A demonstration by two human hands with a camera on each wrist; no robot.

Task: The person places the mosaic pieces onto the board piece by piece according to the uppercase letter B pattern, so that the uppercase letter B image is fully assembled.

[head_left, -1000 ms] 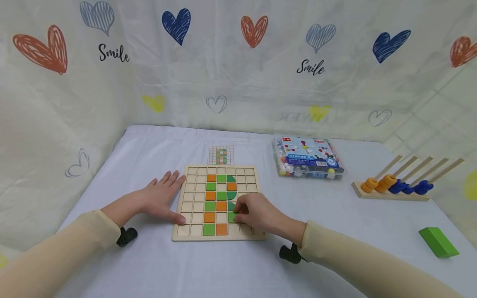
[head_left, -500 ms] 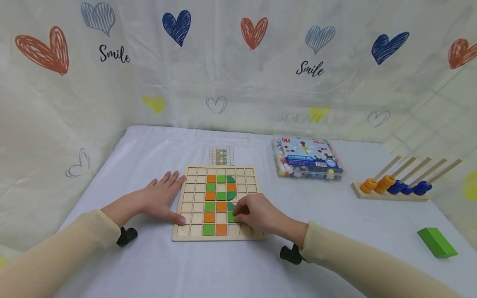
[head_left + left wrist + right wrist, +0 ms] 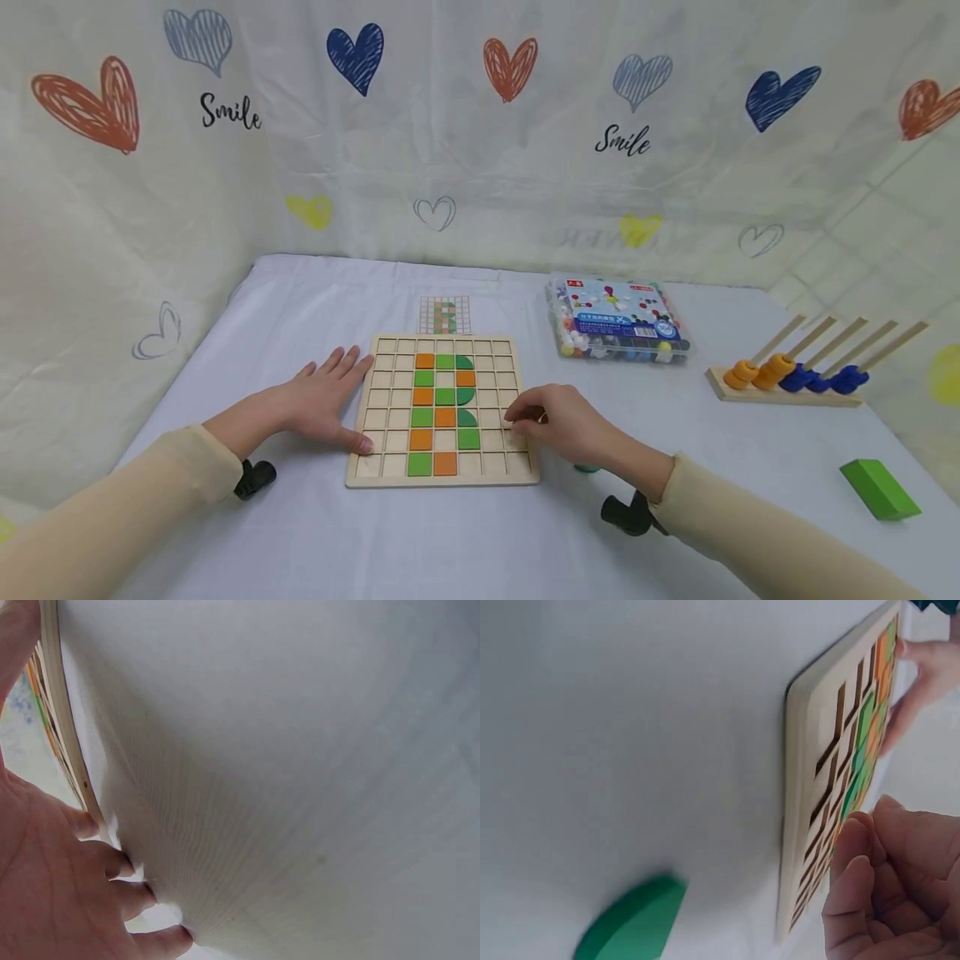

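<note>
My left hand (image 3: 318,404) lies with spread fingers along the left edge of a wooden grid board (image 3: 375,481), its thumb on the rim. In the left wrist view the fingers of that hand (image 3: 67,877) touch the cloth beside the board. Orange, green and dark green tiles fill part of the grid, among them a light green square tile (image 3: 468,438) and a dark green quarter-round tile (image 3: 467,418). Over the board's right edge hovers my right hand (image 3: 566,423), fingers loosely curled and nothing seen in them. A dark green curved piece (image 3: 634,922) lies on the cloth, mostly hidden under the right wrist in the head view.
Behind the board lies a small pattern card (image 3: 444,315). A clear box of coloured beads (image 3: 622,321) stands at the back right. Further right are a peg stand (image 3: 787,387) with orange and blue rings and a green block (image 3: 879,488).
My right hand has let go of the light green square tile in the grid and moved right, off the tiles. My left hand has stayed in place.
</note>
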